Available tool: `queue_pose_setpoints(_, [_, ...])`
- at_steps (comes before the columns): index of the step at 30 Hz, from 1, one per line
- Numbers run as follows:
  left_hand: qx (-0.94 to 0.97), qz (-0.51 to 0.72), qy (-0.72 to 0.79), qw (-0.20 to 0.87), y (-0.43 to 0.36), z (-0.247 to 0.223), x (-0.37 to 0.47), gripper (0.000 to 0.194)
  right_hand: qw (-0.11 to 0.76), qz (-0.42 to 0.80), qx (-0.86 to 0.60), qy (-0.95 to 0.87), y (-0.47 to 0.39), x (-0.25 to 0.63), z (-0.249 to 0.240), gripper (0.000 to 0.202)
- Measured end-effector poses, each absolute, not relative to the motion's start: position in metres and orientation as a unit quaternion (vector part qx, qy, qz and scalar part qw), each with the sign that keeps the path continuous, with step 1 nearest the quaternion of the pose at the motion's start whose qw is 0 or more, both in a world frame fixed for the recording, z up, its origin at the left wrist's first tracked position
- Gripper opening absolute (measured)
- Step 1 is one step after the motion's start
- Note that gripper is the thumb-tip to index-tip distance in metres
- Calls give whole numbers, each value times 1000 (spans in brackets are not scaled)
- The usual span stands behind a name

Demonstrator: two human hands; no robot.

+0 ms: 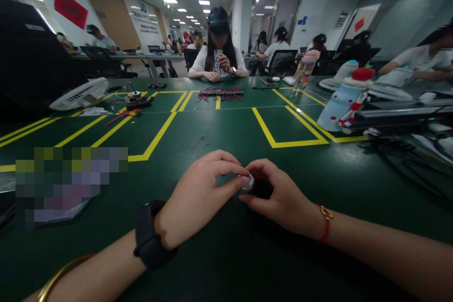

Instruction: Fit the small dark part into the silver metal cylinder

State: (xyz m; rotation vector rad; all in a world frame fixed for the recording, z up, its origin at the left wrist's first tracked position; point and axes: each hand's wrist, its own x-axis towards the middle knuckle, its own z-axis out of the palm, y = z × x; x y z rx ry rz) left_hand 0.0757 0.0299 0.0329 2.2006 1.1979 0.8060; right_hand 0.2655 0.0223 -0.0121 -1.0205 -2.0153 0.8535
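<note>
A small round silvery object (249, 182), maybe a lid or a roll, is between my two hands just above the dark green table (212, 146); its kind is not clear. My left hand (208, 179) pinches it from the left with thumb and fingertips. From the other side my right hand (276, 191) curves around it, fingertips at its top and thumb at its lower edge. Part of the object is hidden by my fingers. A dark watch (153, 235) is on my left wrist, and a red string bracelet (324, 226) circles the right one.
Yellow tape (300, 143) marks areas on the table. Red and blue wired parts (221, 94) lie ahead, before a seated person (219, 47) holding a can. A blue bottle (334, 104), a clear bottle (305, 73) and black cables (399, 155) are right; a fan (79, 94) is left.
</note>
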Motion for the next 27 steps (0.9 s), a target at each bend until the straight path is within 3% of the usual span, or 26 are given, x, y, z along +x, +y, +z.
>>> queue_pose_setpoints(6, [792,321,460,240,28,37,69,15,343,293,-399,-798,23,267,-11,40])
queue_pose_setpoints(12, [822,206,486,213,27,8,62,11,346,274,-409,-799,22,269,-13,40])
queue_pose_setpoints(16, [822,194,484,228,25,-2,65,14,346,282,-408,-796,22,266,-15,40])
queue_pose_setpoints(21, [778,229,526,256,28,13,42,30,355,281,-458,-765,30,289,-1,43])
queue_pose_setpoints(27, [652,267,635,316,26,10,-26,38,335,64,-675,-655,52,412,8,52])
